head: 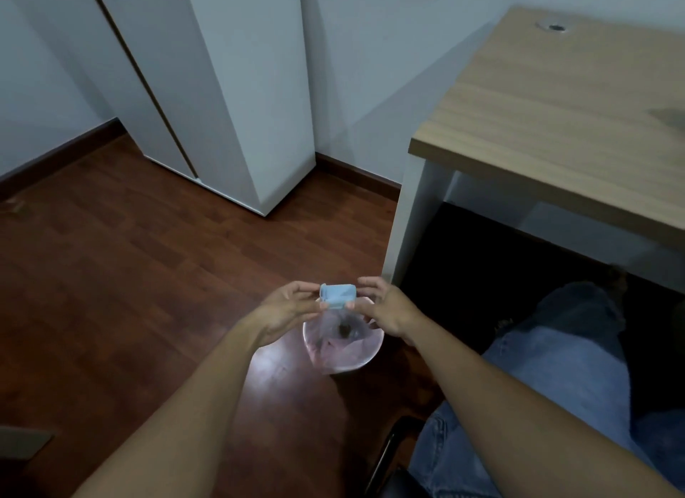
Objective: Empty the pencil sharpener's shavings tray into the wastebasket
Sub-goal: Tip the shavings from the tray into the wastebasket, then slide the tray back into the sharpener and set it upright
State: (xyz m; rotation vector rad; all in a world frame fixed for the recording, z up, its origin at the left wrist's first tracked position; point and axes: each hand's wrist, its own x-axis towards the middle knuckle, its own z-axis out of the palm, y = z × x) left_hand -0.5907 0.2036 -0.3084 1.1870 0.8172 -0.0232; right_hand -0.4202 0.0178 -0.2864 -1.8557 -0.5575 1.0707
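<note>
1. Hands meet over the bin: the left hand (293, 304) and the right hand (385, 306) both pinch the small pale-blue pencil sharpener (338, 295), one at each end, so each grip is clamped on it.
2. Its position is directly above the mouth of the wastebasket (365, 362), a small round bin lined with a thin pinkish bag, standing on the floor between the person's forearms.
3. Whether the shavings tray is pulled out, or is the very piece being held, cannot be told; the object is small and a little blurred.
4. A dark clump lies at the bottom of the liner, possibly shavings, which would suggest that some emptying is done, but that is only a judgement.
5. What seems left: finish tipping or tapping out the tray, then close the sharpener up.
6. The floor (129, 260) is dark reddish wood plank with a glossy patch of reflected light just beside the bin.
7. A light wood desk (556, 119) with white legs stands to the right, bare where visible except for a cable hole.
8. A tall white wardrobe (222, 89) stands in the corner against pale walls; the person's jeans-clad legs show at lower right.
</note>
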